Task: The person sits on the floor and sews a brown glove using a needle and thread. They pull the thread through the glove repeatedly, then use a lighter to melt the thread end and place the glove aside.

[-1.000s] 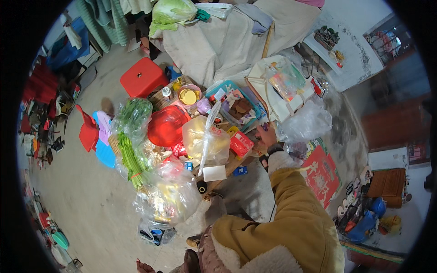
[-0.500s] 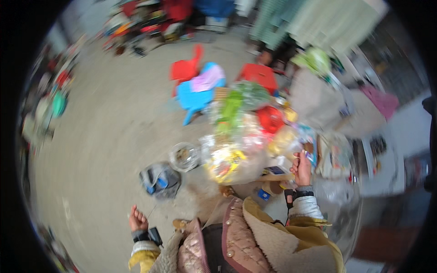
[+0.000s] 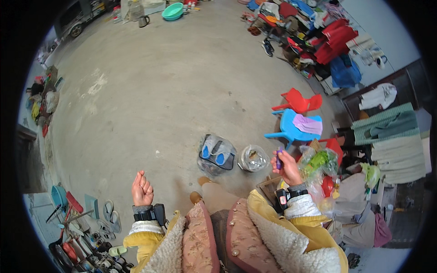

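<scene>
My right hand is closed round a small purple stick-shaped thing, held upright beside the thumb; its exact kind is too small to tell. Beyond it on the floor stands a round bin lined with a clear bag. My left hand hangs over bare floor, its fingers curled in and nothing showing in them. Between the hands, farther out, lies a grey bag with blue oval patches. Both wrists carry dark bands with small devices.
Right of me are a blue child's chair with a lilac cloth, a red chair and bagged green vegetables. A shoe rack stands at lower left. Clothes pile up at far right; a green basin is at the back.
My view has turned left, so the chairs and bagged goods now lie farther right. My right hand has come away from the cluttered table with the purple thing in it. My left hand stays closed.
</scene>
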Available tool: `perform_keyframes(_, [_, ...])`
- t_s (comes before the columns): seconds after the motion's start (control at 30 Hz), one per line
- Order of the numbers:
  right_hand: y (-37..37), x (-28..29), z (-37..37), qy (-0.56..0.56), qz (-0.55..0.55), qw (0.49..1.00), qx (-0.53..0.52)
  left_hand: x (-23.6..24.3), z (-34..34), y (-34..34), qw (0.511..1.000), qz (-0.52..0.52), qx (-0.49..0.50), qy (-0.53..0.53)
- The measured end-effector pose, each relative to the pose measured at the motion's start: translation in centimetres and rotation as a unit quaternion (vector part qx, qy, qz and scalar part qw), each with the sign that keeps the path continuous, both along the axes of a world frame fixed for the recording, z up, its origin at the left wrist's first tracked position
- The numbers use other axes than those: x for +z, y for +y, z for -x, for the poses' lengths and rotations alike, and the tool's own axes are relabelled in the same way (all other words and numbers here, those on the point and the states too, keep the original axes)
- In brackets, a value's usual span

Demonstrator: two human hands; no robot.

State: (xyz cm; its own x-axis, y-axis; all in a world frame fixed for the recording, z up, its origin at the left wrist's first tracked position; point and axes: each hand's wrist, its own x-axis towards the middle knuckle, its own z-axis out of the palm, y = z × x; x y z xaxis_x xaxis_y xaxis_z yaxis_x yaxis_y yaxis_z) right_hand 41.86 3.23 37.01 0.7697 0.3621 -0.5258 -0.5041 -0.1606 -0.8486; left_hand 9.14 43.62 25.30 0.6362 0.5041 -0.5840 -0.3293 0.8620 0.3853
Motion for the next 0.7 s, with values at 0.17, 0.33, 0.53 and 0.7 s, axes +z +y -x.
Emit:
perform_keyframes(0.17, [14.7,-3.1,-3.9,0.031,-0.053,0.992,0.114,0.3,2.1,8.6,0.998,-0.013,0.058,0.013])
perform_keyframes(0.33, [32.2,-4.5,-6.2,0.080,-0.086,0.970,0.214,4.4,6.0,19.5,0.986,-0.067,0.147,0.045])
perform_keyframes(0.53, [53.2,-4.1,-8.7,0.069,-0.091,0.896,0.428,6.0,9.3,31.1,0.969,-0.087,0.230,0.022])
perform_keyframes(0.7, [66.6,-6.0,-10.5,0.082,0.063,0.850,0.517,-0.2,7.6,41.4,0.957,-0.039,0.284,0.052])
